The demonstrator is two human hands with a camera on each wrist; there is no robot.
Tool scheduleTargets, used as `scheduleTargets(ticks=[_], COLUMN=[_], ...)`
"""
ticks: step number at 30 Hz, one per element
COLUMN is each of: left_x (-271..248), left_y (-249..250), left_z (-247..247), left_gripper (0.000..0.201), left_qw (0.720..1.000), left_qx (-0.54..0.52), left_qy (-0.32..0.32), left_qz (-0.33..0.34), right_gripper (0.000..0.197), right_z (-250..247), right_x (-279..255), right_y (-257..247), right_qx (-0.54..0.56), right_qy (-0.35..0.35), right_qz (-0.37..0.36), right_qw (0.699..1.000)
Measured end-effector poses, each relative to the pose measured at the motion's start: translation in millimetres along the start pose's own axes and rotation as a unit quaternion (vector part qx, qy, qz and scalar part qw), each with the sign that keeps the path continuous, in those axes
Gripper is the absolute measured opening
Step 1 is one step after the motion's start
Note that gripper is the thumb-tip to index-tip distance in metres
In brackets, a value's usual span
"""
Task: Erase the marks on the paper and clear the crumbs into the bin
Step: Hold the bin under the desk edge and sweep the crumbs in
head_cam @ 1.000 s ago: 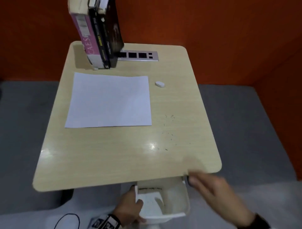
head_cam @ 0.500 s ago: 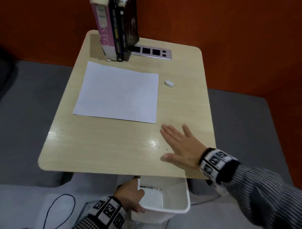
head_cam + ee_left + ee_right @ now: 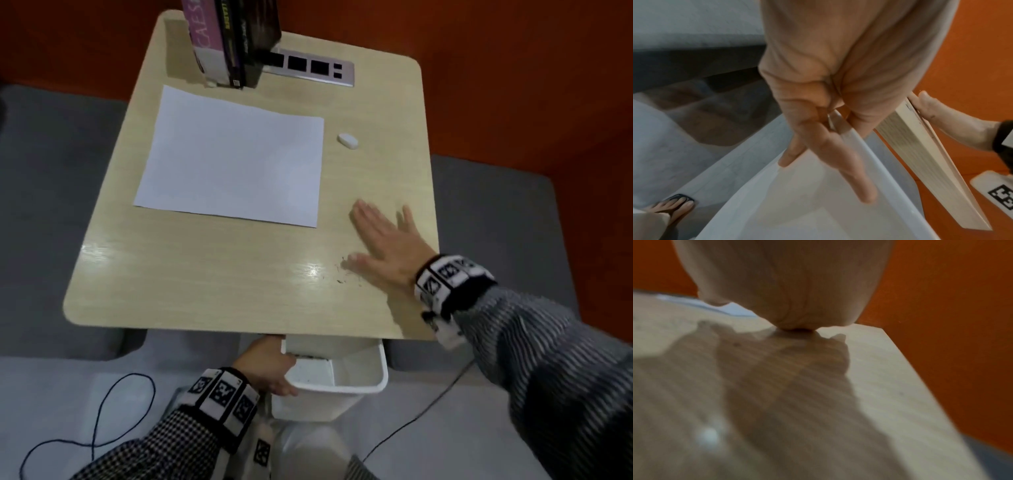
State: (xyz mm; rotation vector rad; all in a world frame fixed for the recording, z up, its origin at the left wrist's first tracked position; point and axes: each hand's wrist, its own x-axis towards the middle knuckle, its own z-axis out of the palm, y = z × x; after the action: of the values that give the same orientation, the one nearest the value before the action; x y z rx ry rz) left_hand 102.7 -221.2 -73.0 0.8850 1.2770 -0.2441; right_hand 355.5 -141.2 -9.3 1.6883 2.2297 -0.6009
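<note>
A blank white sheet of paper (image 3: 236, 156) lies on the wooden table (image 3: 205, 281). A small white eraser (image 3: 347, 140) sits to the right of the sheet. My right hand (image 3: 385, 241) lies flat on the table near its right edge, fingers straight and spread. Dark eraser crumbs (image 3: 344, 272) are scattered beside its thumb. My left hand (image 3: 270, 370) grips the rim of a white bin (image 3: 359, 380) held just under the table's front edge; in the left wrist view its fingers (image 3: 818, 146) curl over the bin rim (image 3: 863, 149). Crumbs lie inside the bin.
Upright books (image 3: 233, 37) stand at the table's back left, next to a silver socket strip (image 3: 311, 66). Orange walls close in behind and to the right. A black cable (image 3: 102, 418) loops across my lap. Grey seat cushions flank the table.
My right hand rose from below the table's front corner onto the tabletop and has slid farther back and right, uncovering crumbs by the thumb. The left hand keeps holding the bin.
</note>
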Motion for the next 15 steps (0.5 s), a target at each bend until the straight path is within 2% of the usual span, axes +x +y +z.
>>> scheduleTargets(ticks=[2, 5, 6, 7, 9, 11, 13, 15], left_x=[-1, -3, -4, -4, -7, -8, -9, -8], left_y=[0, 1, 1, 2, 1, 0, -1, -2], left_z=[1, 2, 1, 1, 0, 0, 0, 1], left_gripper=[0.02, 0.021, 0.021, 0.021, 0.021, 0.022, 0.026, 0.028], left_qw=[1.0, 1.0, 1.0, 1.0, 1.0, 1.0, 1.0, 1.0], left_qx=[-0.005, -0.007, -0.006, -0.005, -0.001, 0.002, 0.006, 0.008], left_qy=[0.005, 0.012, 0.014, 0.015, 0.015, 0.014, 0.013, 0.014], left_qz=[0.002, 0.002, 0.003, 0.007, 0.012, 0.018, 0.024, 0.025], right_gripper=[0.084, 0.086, 0.084, 0.082, 0.08, 0.081, 0.082, 0.082], right_z=[-3, 18, 22, 20, 14, 11, 21, 37], right_x=[2, -25, -35, -39, -37, -34, -36, -42], right_y=[1, -28, -33, -30, -9, 8, -3, -28], right_qx=[-0.03, -0.074, -0.074, -0.05, 0.024, 0.041, 0.037, 0.006], right_qy=[-0.005, -0.047, -0.048, -0.034, 0.009, 0.025, 0.007, -0.017], right_qz=[-0.005, -0.1, -0.108, -0.086, 0.022, 0.098, 0.072, 0.0], right_qw=[1.0, 0.991, 0.99, 0.994, 0.999, 0.994, 0.997, 1.0])
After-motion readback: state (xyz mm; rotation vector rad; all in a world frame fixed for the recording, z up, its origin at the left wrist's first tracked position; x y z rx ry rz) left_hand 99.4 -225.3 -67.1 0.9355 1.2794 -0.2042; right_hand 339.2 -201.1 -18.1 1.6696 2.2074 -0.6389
